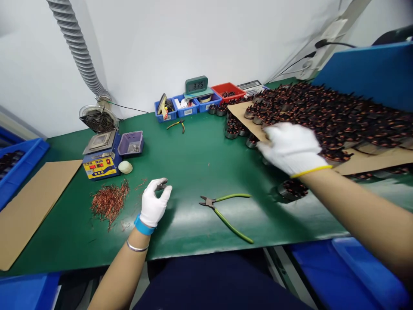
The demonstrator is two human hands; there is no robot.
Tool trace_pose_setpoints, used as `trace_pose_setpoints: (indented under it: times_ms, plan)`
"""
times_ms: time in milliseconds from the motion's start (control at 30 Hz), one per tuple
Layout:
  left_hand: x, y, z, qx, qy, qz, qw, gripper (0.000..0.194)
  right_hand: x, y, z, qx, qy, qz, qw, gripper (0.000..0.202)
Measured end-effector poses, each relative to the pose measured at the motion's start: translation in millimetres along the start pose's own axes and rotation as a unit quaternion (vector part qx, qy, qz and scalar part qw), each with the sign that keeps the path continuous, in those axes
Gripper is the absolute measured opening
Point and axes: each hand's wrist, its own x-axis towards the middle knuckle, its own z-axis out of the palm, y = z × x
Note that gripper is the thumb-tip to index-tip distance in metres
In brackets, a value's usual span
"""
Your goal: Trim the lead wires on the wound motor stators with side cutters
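My left hand, in a white glove with darkened fingertips, rests just above the green bench. Its thumb and fingers are curved and apart, with nothing between them. My right hand, also white-gloved, reaches over the front left edge of a cardboard sheet crowded with motor stators, round metal parts with copper windings and black tops. Motion smears its fingers, and I cannot make out whether they grip anything. One stator stands on the bench below that wrist. Green-handled cutting pliers lie spread between my hands.
A pile of copper wire clippings lies left of my left hand. Behind it stand a blue-and-yellow solder pot and a purple tray. Small blue bins, a red bin and a clock line the wall.
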Motion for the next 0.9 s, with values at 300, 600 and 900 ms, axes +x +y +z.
trace_pose_setpoints:
  times_ms: [300,600,900]
  plan:
    - [1.6,-13.8,7.1,0.045,-0.003,0.002,0.999,0.034,-97.4,-77.2,57.1,-0.053,-0.151,-0.305,0.939,0.04]
    - [-31.6,2.6,74.8,0.193,-0.102,0.191,0.957,0.052,-138.1,-17.5,69.9,-0.046,-0.053,-0.282,0.957,0.04]
    - [-5.0,62.0,164.8,0.241,-0.307,0.265,0.881,0.067,-170.0,22.0,56.4,-0.087,-0.04,-0.275,0.957,0.031]
